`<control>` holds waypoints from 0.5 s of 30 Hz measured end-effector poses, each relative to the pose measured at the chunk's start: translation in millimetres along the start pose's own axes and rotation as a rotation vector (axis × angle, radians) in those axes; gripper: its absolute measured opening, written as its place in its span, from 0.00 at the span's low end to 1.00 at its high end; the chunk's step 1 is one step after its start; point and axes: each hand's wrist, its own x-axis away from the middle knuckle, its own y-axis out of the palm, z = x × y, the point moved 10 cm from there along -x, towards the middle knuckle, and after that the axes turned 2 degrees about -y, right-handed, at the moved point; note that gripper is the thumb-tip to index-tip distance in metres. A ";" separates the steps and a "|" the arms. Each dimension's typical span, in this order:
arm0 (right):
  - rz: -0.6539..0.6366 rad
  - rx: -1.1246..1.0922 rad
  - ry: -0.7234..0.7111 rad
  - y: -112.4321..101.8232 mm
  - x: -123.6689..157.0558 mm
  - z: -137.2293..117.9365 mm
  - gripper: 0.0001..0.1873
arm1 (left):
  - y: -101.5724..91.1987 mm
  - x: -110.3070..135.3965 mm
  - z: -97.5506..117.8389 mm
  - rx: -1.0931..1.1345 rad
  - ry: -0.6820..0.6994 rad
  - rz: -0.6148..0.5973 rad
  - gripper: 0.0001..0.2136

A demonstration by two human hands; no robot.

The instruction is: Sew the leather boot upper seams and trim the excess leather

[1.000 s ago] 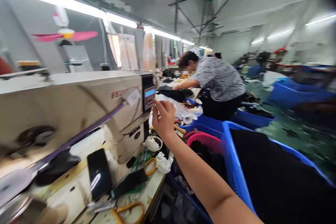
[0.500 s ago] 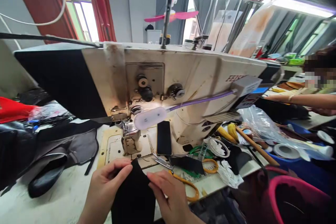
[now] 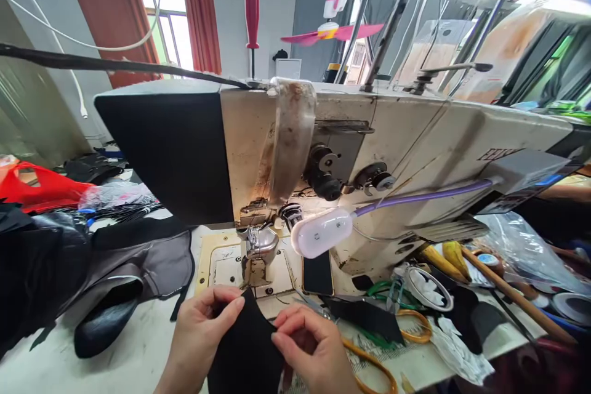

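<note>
A piece of black fabric (image 3: 247, 351) hangs between my two hands at the front of the sewing machine (image 3: 415, 154). My left hand (image 3: 203, 332) pinches its upper left corner between thumb and forefinger. On the right edge, my right hand (image 3: 311, 341) is closed in a pinch on the same piece. Just beyond the fingertips stands the presser foot area (image 3: 258, 252) over the metal needle plate (image 3: 224, 268). A lit white lamp (image 3: 322, 232) on a purple neck shines beside it. The fabric's lower end runs out of view.
Right of my hands lie orange-handled scissors (image 3: 376, 366), a phone (image 3: 317, 274), black scraps (image 3: 364, 315) and crumpled white paper (image 3: 462, 351). Bananas (image 3: 446, 261) and a wooden stick (image 3: 517, 295) lie farther right. At left are a black shoe (image 3: 108, 314) and dark leather pieces (image 3: 161, 261).
The view has turned left and come nearer the machine, so everything sits farther right. Both hands keep their pinch on the black fabric. The co-worker at right has mostly left the view.
</note>
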 end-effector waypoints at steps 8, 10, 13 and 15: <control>0.033 -0.017 0.063 4.5 -11.5 4.8 0.23 | 2.8 -10.4 7.7 -0.071 0.018 -0.019 0.11; 0.052 0.003 0.040 4.5 -14.8 2.8 0.22 | 5.4 -14.3 12.7 -0.092 0.009 -0.023 0.11; 0.081 0.039 -0.033 4.5 -22.4 -6.1 0.21 | 10.7 -24.8 25.0 -0.137 0.015 -0.040 0.11; 0.092 0.037 -0.062 5.8 -28.8 -11.8 0.20 | 16.5 -34.8 34.1 -0.166 0.011 -0.077 0.11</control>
